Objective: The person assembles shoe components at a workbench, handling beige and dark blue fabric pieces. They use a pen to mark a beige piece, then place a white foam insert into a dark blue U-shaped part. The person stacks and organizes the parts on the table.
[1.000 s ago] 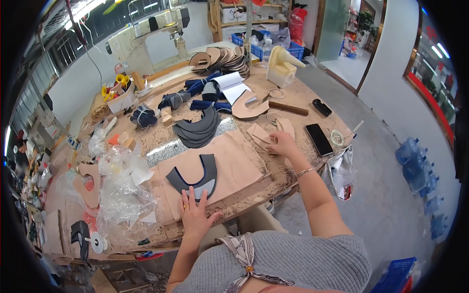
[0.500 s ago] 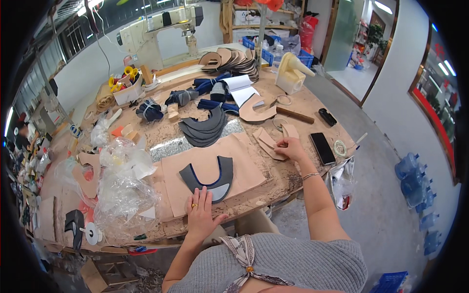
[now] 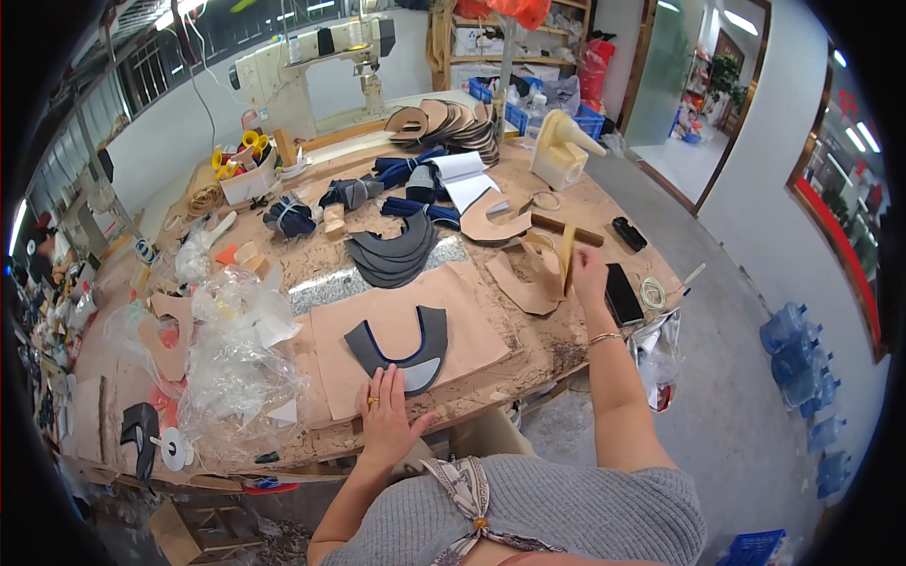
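My left hand (image 3: 386, 415) lies with fingers stretched out over the lower edge of a dark grey U-shaped piece (image 3: 432, 330). That piece has a dark blue inner edge and a light grey patch, and rests on large tan sheets (image 3: 477, 335). To the right, my right hand (image 3: 591, 275) is closed on a thin yellowish-tan piece (image 3: 568, 257), tipped up and seen nearly edge-on. Its full shape cannot be made out. Beside it lies a tan U-shaped piece (image 3: 521, 283). Further back sits a stack of dark grey curved pieces (image 3: 392, 250).
Close to my right hand are a black phone (image 3: 623, 294), a wooden-handled tool (image 3: 576, 229) and a coil of pale cord (image 3: 653, 290). Crumpled clear plastic (image 3: 241, 349) covers the left side. A yellowed glue bottle (image 3: 559, 156) and a sewing machine (image 3: 311, 80) stand behind.
My right hand has risen slightly away from the table and to the right, tipping up the yellowish-tan piece. My left hand stays on the grey piece.
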`<state>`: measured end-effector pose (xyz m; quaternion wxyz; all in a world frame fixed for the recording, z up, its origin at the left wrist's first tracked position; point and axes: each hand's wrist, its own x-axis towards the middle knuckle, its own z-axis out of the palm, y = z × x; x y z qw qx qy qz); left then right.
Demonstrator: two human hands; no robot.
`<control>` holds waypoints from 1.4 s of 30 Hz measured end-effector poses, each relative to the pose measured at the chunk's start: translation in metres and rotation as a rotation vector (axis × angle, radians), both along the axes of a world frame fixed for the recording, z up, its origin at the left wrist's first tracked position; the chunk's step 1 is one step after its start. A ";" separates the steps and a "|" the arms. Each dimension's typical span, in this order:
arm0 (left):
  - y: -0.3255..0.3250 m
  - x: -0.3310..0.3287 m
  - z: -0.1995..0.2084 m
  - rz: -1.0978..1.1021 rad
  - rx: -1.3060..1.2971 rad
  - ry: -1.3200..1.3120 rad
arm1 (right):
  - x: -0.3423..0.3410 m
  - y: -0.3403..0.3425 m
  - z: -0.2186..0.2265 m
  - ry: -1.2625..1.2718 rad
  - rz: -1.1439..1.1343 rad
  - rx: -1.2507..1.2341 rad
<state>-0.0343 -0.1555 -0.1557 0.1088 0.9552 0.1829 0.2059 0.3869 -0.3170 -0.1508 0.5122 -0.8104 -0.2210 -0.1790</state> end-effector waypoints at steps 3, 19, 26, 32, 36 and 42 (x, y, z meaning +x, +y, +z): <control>-0.002 0.004 0.005 0.017 -0.026 -0.039 | -0.020 0.004 0.005 -0.017 0.392 -0.306; -0.047 0.238 0.031 -0.512 0.078 0.380 | -0.024 0.004 -0.016 0.071 0.221 -0.285; -0.050 0.229 0.025 -0.427 0.044 0.189 | 0.022 -0.064 0.067 -0.244 -0.304 0.244; -0.058 0.211 0.011 -0.562 -1.509 -0.411 | -0.137 -0.012 0.108 -0.475 0.313 -0.275; -0.033 0.141 0.019 -0.324 -2.029 -0.643 | -0.201 0.007 0.072 -0.534 0.698 -0.080; -0.014 0.042 0.030 -0.196 -1.990 -0.706 | -0.235 0.023 0.026 0.880 0.961 0.066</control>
